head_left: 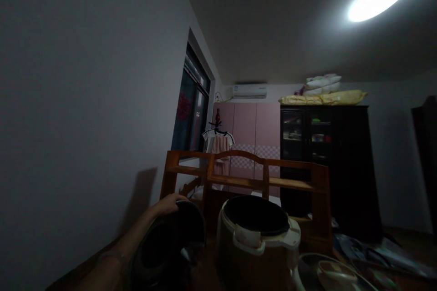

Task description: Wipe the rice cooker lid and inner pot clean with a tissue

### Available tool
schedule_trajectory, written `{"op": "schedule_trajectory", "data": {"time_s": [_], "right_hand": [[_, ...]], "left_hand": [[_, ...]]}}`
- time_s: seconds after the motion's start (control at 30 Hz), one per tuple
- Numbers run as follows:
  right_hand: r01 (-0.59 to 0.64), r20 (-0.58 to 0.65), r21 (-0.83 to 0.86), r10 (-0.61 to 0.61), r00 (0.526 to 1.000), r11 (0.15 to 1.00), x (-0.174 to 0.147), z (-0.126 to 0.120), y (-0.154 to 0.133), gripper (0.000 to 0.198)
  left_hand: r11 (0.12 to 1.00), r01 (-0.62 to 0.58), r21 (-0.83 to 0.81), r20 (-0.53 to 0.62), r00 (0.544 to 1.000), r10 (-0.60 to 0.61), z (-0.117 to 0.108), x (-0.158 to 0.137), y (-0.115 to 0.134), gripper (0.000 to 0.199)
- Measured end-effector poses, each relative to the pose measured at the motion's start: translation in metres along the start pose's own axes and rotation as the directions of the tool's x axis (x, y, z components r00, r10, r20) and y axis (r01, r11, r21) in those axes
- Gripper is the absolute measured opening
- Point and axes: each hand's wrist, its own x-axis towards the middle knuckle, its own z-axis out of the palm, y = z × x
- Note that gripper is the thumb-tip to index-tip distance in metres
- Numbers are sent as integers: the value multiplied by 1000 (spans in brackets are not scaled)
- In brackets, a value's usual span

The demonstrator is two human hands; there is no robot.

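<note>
My left hand (169,204) is closed over the upper rim of a dark inner pot (196,218), which is tilted with its mouth towards me. Low in the frame, at the pot's mouth, is my right hand (203,268), dim and partly blurred. A small pale object (186,254) shows at its fingers; its kind is too dark to tell. To the right of the pot stands an electric cooker (256,254) with a pale rim and a front handle, its top uncovered and its inside black.
A round lid (336,275) lies right of the cooker. Behind it rises a wooden shelf unit (239,182). A white wall (85,100) runs close along my left. Farther back are pink wardrobe doors (244,122), a dark cabinet (351,168) and plastic bags (385,254) at the right.
</note>
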Motion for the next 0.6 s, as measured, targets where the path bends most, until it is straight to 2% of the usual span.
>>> {"op": "schedule_trajectory", "data": {"time_s": [0.17, 0.3, 0.47, 0.6], "right_hand": [[33, 16, -33, -32, 999, 999, -1, -38, -5, 29], [35, 18, -30, -34, 999, 999, 0, -54, -9, 29], [18, 0, -27, -18, 1000, 999, 1, -62, -6, 30], [-29, -11, 3, 29, 1000, 1000, -3, -54, -4, 29]], "left_hand": [[1000, -8, 0, 8, 1000, 8, 3, 4, -3, 66], [1000, -8, 11, 14, 1000, 8, 5, 5, -1, 64], [999, -20, 33, 13, 1000, 19, 2, 2, 8, 60], [999, -20, 36, 18, 1000, 20, 1, -3, 20, 58]]}}
